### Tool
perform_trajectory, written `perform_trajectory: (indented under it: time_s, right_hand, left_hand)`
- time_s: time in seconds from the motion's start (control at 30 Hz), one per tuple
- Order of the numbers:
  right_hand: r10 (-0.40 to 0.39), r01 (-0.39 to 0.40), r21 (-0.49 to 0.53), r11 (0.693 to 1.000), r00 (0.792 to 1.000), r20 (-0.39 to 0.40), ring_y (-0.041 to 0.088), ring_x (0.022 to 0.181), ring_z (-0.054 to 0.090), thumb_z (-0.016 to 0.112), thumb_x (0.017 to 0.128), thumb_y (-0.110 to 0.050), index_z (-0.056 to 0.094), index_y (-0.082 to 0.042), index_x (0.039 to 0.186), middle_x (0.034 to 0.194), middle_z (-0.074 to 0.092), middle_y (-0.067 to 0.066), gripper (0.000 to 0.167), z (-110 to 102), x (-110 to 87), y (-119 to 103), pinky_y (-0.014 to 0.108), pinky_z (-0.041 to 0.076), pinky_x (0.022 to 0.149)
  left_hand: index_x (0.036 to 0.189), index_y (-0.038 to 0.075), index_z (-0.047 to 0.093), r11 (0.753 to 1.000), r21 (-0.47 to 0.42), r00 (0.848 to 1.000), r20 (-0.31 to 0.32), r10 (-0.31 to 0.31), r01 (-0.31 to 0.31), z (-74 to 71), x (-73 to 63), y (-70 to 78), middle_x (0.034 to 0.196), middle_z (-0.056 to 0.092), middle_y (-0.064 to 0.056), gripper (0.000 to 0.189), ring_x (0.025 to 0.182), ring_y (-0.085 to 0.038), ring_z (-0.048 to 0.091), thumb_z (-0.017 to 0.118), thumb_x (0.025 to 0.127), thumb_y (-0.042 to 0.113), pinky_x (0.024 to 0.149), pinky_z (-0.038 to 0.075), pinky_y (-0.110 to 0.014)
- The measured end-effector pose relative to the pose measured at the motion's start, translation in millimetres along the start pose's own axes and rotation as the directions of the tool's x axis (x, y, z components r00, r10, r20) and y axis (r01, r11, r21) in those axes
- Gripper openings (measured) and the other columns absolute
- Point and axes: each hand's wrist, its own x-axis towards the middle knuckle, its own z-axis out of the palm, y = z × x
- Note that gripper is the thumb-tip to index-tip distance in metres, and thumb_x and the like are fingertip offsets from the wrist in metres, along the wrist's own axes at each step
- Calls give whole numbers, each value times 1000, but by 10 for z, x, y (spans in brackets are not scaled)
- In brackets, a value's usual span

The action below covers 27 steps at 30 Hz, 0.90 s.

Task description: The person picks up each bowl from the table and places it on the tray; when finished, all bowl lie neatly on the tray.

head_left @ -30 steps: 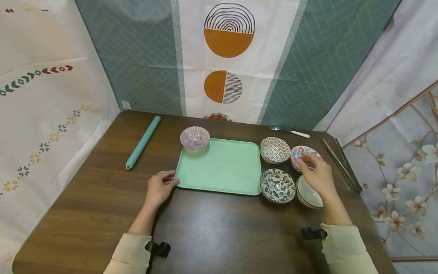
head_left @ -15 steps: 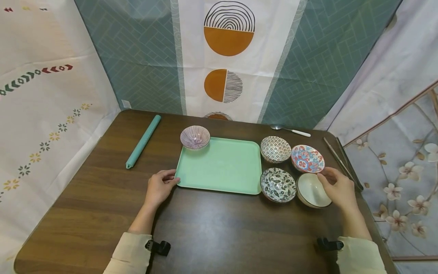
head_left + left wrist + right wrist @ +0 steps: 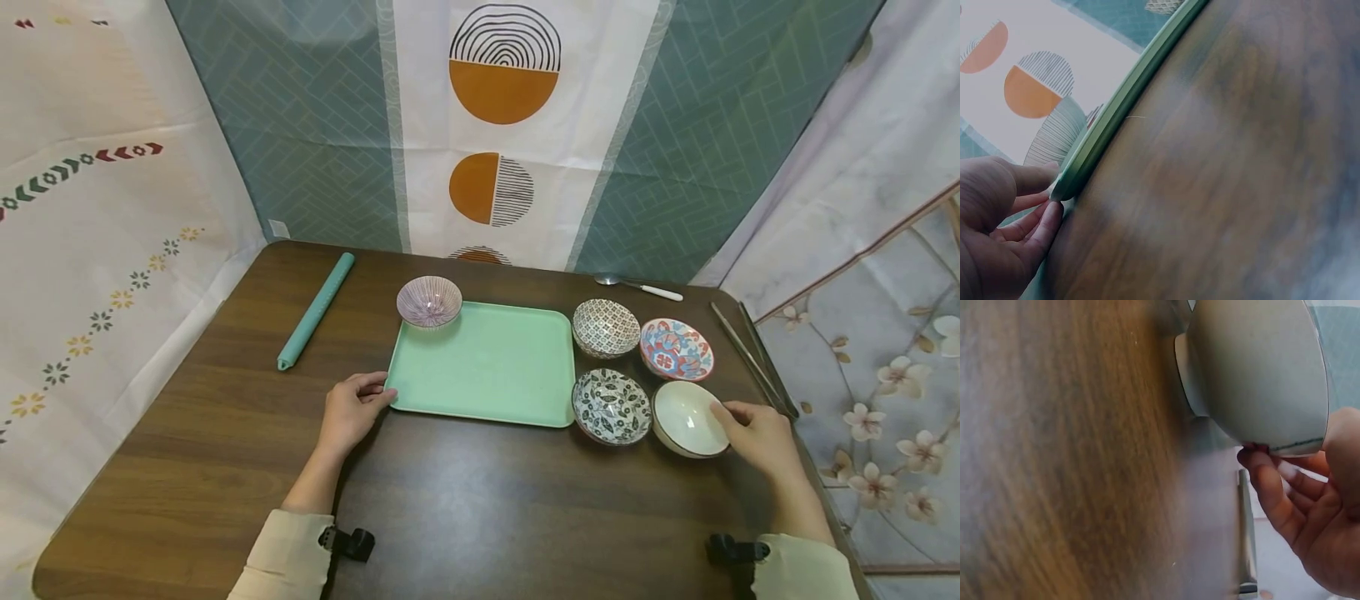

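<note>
At the near left corner of the light green tray (image 3: 483, 367), my left hand (image 3: 352, 414) pinches the edge between thumb and fingers. The left wrist view shows the fingers (image 3: 1047, 225) under the tray's rim. My right hand (image 3: 765, 437) grips the right rim of a plain white bowl (image 3: 684, 419), thumb at the inside. In the right wrist view the bowl (image 3: 1260, 369) stands upright with fingertips on its outer wall. Beside it stand a dark leaf-patterned bowl (image 3: 611, 407), a red and blue bowl (image 3: 677, 350) and a brown-checked bowl (image 3: 606, 328).
A purple striped bowl (image 3: 429, 302) sits over the tray's far left corner. A teal rolled stick (image 3: 316, 312) lies to the left. A white-handled spoon (image 3: 651, 290) lies at the back, and metal tongs (image 3: 753, 358) lie near the table's right edge.
My right hand has moved from over the red and blue bowl, right and nearer, to take hold of the white bowl's rim. My left hand stays on the tray.
</note>
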Motion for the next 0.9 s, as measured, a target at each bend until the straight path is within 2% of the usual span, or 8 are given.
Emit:
perform_trajectory:
  time_s: [0.17, 0.33, 0.47, 0.57, 0.7, 0.9]
  right_hand:
    - [5, -6, 73, 997, 1000, 22, 12, 51, 57, 62, 101, -25, 72, 13, 103, 71, 70, 14, 39, -16, -23, 22, 25, 47, 46]
    - [15, -15, 145, 989, 1000, 4, 7, 46, 55, 61, 102, -21, 71, 16, 103, 66, 68, 11, 38, -95, -22, 2, 22, 47, 42]
    - [53, -52, 202, 978, 999, -2, 8, 47, 57, 60, 103, -23, 69, 17, 108, 67, 69, 8, 42, -202, 27, -97, 21, 48, 43]
    - [65, -67, 229, 971, 998, 17, 10, 50, 59, 59, 104, -27, 68, 16, 111, 68, 69, 3, 45, -283, 95, -251, 21, 48, 44]
    - [29, -30, 234, 972, 1000, 6, 11, 49, 60, 59, 104, -27, 71, 13, 109, 65, 68, 2, 42, -313, 214, -549, 21, 48, 44]
    - [-45, 45, 296, 954, 999, -9, 9, 44, 61, 62, 102, -19, 71, 15, 109, 68, 70, 14, 35, -139, 393, -1072, 19, 49, 43]
  left_hand:
    - [120, -6, 71, 1000, -8, 1000, -1, -9, 9, 6, -2, -2, 111, 69, -21, 36, 98, -33, 71, 81, 87, 7, 79, 60, -25]
    - [120, -8, 70, 1000, -20, 1000, -5, -14, 14, 7, -5, 23, 112, 68, -23, 39, 98, -36, 71, 82, 85, 4, 79, 61, -26]
    - [120, -8, 70, 999, -28, 1000, -5, -25, 25, 6, -8, 34, 113, 68, -24, 39, 99, -36, 71, 82, 85, 4, 79, 61, -26]
    - [120, -8, 70, 999, -27, 1000, -3, -29, 29, 5, -12, 36, 114, 68, -23, 39, 99, -35, 71, 82, 85, 4, 79, 60, -24]
    - [118, -8, 71, 999, -26, 1000, -19, -23, 22, 7, -16, 39, 109, 69, -22, 39, 95, -34, 71, 83, 84, 5, 74, 58, -16]
    - [117, -8, 71, 1000, -23, 999, -33, -2, 1, 22, -23, 20, 106, 69, -21, 37, 92, -32, 72, 83, 84, 5, 72, 53, -9]
